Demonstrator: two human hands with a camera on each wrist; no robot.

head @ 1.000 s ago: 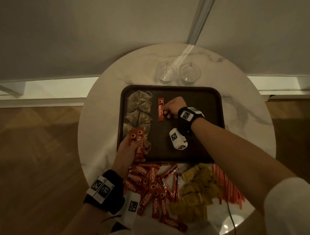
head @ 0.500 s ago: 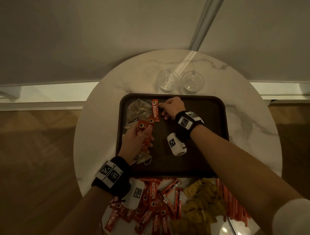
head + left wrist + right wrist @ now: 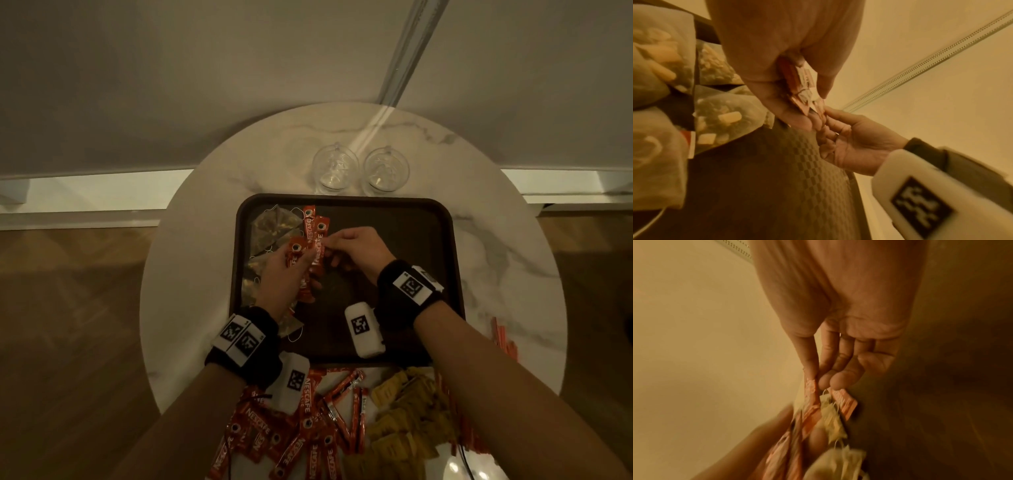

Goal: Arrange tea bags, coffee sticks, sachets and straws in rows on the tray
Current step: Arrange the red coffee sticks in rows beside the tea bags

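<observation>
Our left hand (image 3: 279, 274) holds red coffee sticks (image 3: 303, 270) over the tray (image 3: 442, 260); our right hand (image 3: 356, 250) pinches one stick (image 3: 318, 245).

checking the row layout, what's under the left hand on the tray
Beneath the left hand, which grips a bunch of coffee sticks, lies the column of tea bags on the tray. The bags directly below hand and wrist are mostly hidden.

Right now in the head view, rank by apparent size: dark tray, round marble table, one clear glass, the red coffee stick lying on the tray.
1. round marble table
2. dark tray
3. clear glass
4. red coffee stick, part hidden
</observation>
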